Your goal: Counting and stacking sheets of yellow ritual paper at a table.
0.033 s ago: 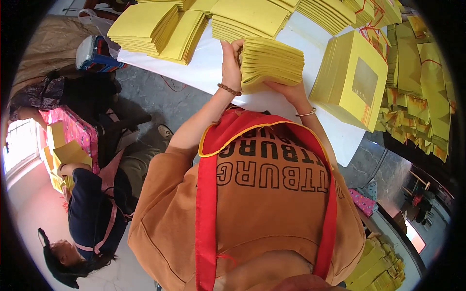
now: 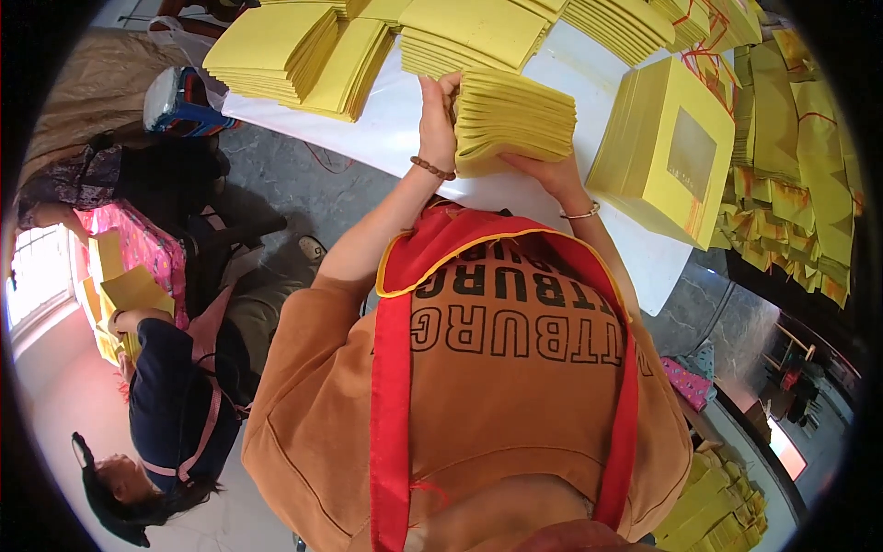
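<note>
Both my hands hold a thick stack of flat yellow paper pieces (image 2: 515, 120) above the near edge of the white table, its layered edges turned toward me. My left hand (image 2: 438, 120), with a beaded bracelet at the wrist, grips the stack's left side, thumb pointing up. My right hand (image 2: 552, 173), wearing a pale bangle, supports it from below at the lower right; some of its fingers are hidden beneath. Right of my hands stands a larger yellow block of stacked paper (image 2: 635, 138) with a grey rectangle on its face. Just beyond lies another yellow stack (image 2: 474, 37).
More yellow stacks (image 2: 276, 55) line the far left of the white table (image 2: 386, 138). Red-tied yellow bundles (image 2: 773, 120) crowd the right, with another pile (image 2: 717, 506) at lower right. At left, a co-worker (image 2: 184, 396) handles yellow paper by a pink patterned cloth (image 2: 156, 248).
</note>
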Demonstrator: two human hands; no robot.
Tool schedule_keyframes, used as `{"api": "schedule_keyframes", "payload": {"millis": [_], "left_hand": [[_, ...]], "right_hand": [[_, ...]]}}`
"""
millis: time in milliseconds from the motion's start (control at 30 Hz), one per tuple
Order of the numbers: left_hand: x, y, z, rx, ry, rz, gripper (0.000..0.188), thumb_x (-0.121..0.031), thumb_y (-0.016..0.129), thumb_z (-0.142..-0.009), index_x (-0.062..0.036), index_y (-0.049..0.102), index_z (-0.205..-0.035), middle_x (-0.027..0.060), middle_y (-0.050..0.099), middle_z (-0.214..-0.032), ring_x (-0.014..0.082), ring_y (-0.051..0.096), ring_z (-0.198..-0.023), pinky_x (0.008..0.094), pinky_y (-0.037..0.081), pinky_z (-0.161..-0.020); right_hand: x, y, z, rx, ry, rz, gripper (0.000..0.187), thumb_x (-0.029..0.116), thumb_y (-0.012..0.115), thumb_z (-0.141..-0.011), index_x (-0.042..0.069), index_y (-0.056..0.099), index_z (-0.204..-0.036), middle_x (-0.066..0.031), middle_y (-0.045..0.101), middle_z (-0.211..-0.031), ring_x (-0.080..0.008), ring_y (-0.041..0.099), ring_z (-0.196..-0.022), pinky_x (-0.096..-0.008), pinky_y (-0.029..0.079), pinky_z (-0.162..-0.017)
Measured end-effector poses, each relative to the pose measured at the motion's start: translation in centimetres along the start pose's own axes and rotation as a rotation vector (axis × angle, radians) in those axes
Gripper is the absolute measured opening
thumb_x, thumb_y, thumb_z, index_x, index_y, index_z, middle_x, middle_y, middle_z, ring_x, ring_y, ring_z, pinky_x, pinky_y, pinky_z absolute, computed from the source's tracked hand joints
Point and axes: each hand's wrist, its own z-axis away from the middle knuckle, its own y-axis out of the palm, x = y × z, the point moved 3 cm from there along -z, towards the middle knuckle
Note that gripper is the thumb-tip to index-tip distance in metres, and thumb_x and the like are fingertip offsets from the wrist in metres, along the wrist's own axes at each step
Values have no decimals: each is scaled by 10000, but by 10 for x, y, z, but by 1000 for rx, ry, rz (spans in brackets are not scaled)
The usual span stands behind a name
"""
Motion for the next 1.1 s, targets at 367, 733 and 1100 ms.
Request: {"api": "schedule_keyframes", "payload": {"millis": [367, 733, 1100], "left_hand": [[-31, -11, 15, 638, 164, -919, 1329, -381, 834, -529, 6, -115, -1375, 213, 132, -1437, 284, 170, -1332, 336, 191, -1070], [-36, -7, 0, 487, -46, -952, 1021, -357, 855, -509, 13, 255, -1247, 205, 386, -1268, 289, 397, -1204, 346, 349, -978], [-42, 2, -4, 573, 228, -749, 1200, -261, 872, -503, -44, 58, -1358, 193, 352, -1288, 294, 347, -1228, 366, 286, -1031]], "right_hand": [[-38, -12, -1, -117, -23, -13, 825, 171, 850, -558, 17, 331, -1180, -89, 445, -1148, -180, 461, -1058, -310, 409, -908], [-20, -8, 1, -100, -105, -21, 795, 275, 845, -560, 49, 419, -1192, -112, 418, -1168, -243, 425, -1101, -347, 347, -954], [1, 10, 16, 176, 50, -236, 851, 292, 852, -550, 41, 415, -1237, -88, 397, -1264, -212, 332, -1197, -345, 236, -1031]]}}
